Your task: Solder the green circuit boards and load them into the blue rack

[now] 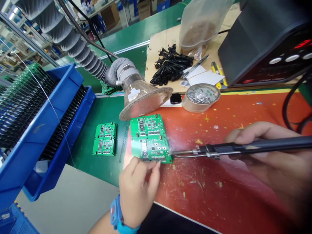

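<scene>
Pinching the board's near edge on the red mat, left hand; gripping iron, its tip at the board's right edge, right hand; board best held level, tip contact brief, skin clear of heat.

Place: electronics assembly workshop
Counter: green, with red mat
Extraction: funnel-shaped hood on a ribbed grey hose
Tools: soldering iron, black control box with red digits
Stock: circuit boards racked in blue bins
Background: shelving, cardboard boxes
</scene>
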{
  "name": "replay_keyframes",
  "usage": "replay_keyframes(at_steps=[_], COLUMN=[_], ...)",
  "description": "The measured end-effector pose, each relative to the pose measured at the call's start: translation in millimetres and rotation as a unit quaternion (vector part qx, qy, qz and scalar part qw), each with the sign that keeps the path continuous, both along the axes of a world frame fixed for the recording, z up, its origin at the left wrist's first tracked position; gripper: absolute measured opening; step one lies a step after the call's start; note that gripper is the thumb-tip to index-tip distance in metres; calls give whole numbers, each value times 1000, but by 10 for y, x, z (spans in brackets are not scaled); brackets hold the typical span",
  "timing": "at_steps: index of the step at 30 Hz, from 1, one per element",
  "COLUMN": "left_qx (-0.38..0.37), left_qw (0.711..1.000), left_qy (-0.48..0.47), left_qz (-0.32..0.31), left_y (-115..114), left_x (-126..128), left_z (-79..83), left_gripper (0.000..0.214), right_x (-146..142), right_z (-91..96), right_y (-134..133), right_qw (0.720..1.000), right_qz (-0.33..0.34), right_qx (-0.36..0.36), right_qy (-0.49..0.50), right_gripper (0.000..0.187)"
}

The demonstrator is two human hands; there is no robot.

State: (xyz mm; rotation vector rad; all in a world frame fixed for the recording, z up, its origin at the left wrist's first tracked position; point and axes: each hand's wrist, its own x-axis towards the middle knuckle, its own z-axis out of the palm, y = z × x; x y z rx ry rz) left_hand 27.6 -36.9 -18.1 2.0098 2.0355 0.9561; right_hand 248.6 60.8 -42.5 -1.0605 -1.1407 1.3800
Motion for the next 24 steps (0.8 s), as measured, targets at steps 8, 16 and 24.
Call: replay_keyframes(at_steps=[8,16,24], left_qx=[10,6,4], left_qw=[1000,1000,1000], left_qy=[4,4,-2], left_qz=[-14,-15,-16], left_y=[68,27,42], left_x=[39,40,52], left_z=[-7,-23,-28], left_gripper=[6,6,5], right_x=[-49,-1,5], right_z=[51,-1,-11], right_y=[14,9,-14], right_qw=[1000,1000,1000], right_qz=[-12,8,10], right_qx=[-4,12,2], right_qy=[-3,1,2], right_gripper=[18,18,18])
